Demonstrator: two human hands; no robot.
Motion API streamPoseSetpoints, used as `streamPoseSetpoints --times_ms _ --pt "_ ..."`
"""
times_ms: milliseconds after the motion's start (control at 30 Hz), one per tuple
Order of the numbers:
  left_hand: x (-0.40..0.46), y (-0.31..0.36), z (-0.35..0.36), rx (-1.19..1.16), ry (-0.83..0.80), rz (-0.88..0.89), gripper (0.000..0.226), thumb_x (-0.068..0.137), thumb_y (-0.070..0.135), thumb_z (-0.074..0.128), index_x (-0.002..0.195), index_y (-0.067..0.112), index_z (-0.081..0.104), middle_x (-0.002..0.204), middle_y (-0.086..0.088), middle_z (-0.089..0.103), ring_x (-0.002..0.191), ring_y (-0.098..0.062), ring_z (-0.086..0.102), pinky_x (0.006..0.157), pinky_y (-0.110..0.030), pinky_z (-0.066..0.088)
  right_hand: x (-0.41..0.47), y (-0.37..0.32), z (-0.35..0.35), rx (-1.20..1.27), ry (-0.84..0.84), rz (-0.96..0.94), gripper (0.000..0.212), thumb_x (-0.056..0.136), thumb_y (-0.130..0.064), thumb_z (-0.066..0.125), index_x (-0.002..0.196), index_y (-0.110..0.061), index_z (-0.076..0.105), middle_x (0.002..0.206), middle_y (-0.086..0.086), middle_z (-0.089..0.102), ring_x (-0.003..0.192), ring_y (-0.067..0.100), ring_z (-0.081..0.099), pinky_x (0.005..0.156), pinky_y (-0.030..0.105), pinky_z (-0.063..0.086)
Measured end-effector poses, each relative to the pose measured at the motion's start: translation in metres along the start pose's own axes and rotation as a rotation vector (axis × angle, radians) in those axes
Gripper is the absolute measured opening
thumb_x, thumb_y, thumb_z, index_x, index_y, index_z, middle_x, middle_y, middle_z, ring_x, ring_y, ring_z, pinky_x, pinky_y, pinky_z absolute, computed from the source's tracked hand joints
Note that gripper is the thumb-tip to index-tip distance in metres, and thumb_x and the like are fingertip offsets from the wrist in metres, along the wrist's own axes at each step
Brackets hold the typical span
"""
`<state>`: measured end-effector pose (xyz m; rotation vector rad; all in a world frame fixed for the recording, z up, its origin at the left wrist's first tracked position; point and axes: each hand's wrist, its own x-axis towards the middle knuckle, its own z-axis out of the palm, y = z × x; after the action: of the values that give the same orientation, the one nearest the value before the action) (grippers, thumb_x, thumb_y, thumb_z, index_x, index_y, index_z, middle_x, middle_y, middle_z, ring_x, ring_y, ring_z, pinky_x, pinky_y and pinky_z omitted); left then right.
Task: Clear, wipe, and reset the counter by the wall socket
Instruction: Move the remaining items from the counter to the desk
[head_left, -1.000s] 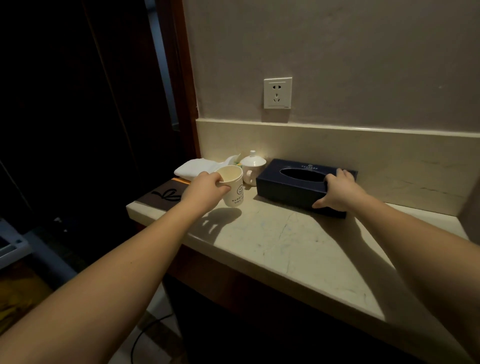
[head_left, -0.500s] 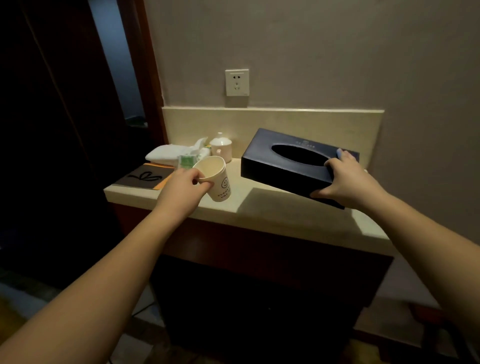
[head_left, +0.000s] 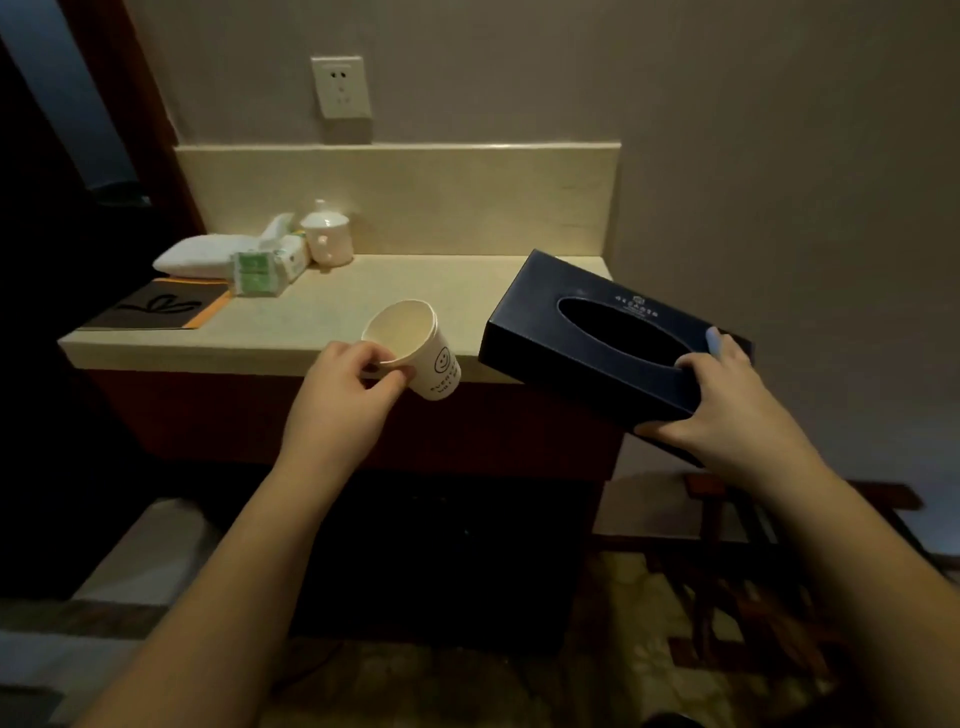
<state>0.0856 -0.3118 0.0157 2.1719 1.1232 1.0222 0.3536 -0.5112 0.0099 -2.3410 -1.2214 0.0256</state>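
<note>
My left hand pinches the rim of a white paper cup with a smiley face, held tilted in the air at the counter's front edge. My right hand grips the near end of a dark blue tissue box, lifted off and hanging past the counter's right front corner. The pale stone counter lies below the wall socket. At its back left sit a folded white cloth, green-labelled packets and a small white lidded cup.
A dark booklet with an orange edge lies at the counter's left end. A dark doorway and wooden frame stand to the left. Below the counter is a dark cabinet front; a wooden stool or rack stands low on the right over patterned carpet.
Both hands have drawn back from the counter, carrying the cup and the tissue box off its surface toward me. The view has pulled back and tipped downward.
</note>
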Motion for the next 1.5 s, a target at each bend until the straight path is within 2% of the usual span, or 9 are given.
streamPoseSetpoints --times_ms 167,400,567,833,967,1167,1300,1500 --pt "-0.032 0.026 0.045 -0.01 -0.102 0.025 0.009 0.089 0.036 0.062 0.091 0.027 0.064 0.098 0.012 0.051 0.083 -0.004 0.052 0.062 -0.023 0.036 -0.052 0.055 -0.002 -0.001 -0.006 0.122 0.059 0.072 -0.048 0.077 0.117 -0.023 0.05 0.16 0.004 0.0 0.147 0.017 -0.005 0.113 0.046 0.024" --pt "-0.088 0.087 0.134 0.011 -0.324 0.093 0.008 0.091 0.032 0.062 0.096 0.031 0.057 0.105 0.01 0.049 0.087 -0.004 0.049 0.065 -0.017 0.035 -0.147 0.161 -0.005 0.039 -0.028 0.299 0.064 0.072 -0.047 0.077 0.123 -0.021 0.048 0.161 0.005 -0.001 0.147 0.017 -0.009 0.116 0.042 0.016" --pt "-0.142 0.14 0.201 0.01 -0.461 0.162 0.009 0.091 0.033 0.063 0.095 0.033 0.055 0.102 0.013 0.047 0.088 -0.003 0.047 0.065 -0.015 0.036 -0.226 0.238 -0.024 0.028 -0.039 0.452 0.063 0.072 -0.051 0.076 0.121 -0.023 0.048 0.16 0.005 0.0 0.147 0.017 -0.009 0.117 0.039 0.015" --pt "-0.223 0.218 0.29 -0.011 -0.657 0.281 0.007 0.09 0.032 0.064 0.095 0.032 0.059 0.102 0.012 0.049 0.095 -0.008 0.05 0.068 -0.017 0.037 -0.333 0.34 -0.062 0.002 -0.018 0.689 0.066 0.073 -0.053 0.075 0.125 -0.023 0.046 0.16 0.004 -0.005 0.147 0.019 -0.01 0.117 0.042 0.014" --pt "-0.258 0.257 0.329 -0.011 -0.725 0.352 0.011 0.09 0.032 0.064 0.099 0.028 0.062 0.102 0.011 0.049 0.095 -0.01 0.051 0.069 -0.02 0.039 -0.38 0.376 -0.081 0.002 -0.017 0.781 0.07 0.075 -0.053 0.072 0.13 -0.021 0.043 0.16 0.004 -0.008 0.147 0.02 -0.011 0.118 0.041 0.011" --pt "-0.308 0.315 0.38 -0.028 -0.819 0.401 0.019 0.091 0.03 0.063 0.108 0.02 0.065 0.108 0.009 0.048 0.093 -0.007 0.048 0.066 -0.015 0.035 -0.445 0.423 -0.106 -0.001 -0.022 0.889 0.075 0.076 -0.054 0.07 0.135 -0.021 0.039 0.16 0.005 -0.012 0.146 0.02 -0.013 0.118 0.037 0.007" --pt "-0.337 0.349 0.408 -0.035 -0.869 0.462 0.02 0.091 0.033 0.062 0.109 0.022 0.063 0.107 0.011 0.046 0.095 -0.007 0.048 0.061 -0.013 0.033 -0.48 0.446 -0.119 -0.014 0.023 0.958 0.078 0.075 -0.055 0.071 0.137 -0.021 0.038 0.16 0.006 -0.011 0.147 0.02 -0.012 0.118 0.038 0.008" --pt "-0.366 0.389 0.447 -0.036 -0.964 0.575 0.026 0.091 0.034 0.062 0.114 0.022 0.062 0.118 0.009 0.048 0.094 -0.011 0.055 0.065 -0.018 0.044 -0.517 0.475 -0.133 -0.043 0.127 1.053 0.079 0.074 -0.055 0.072 0.137 -0.018 0.04 0.16 0.007 -0.008 0.147 0.02 -0.011 0.118 0.038 0.01"
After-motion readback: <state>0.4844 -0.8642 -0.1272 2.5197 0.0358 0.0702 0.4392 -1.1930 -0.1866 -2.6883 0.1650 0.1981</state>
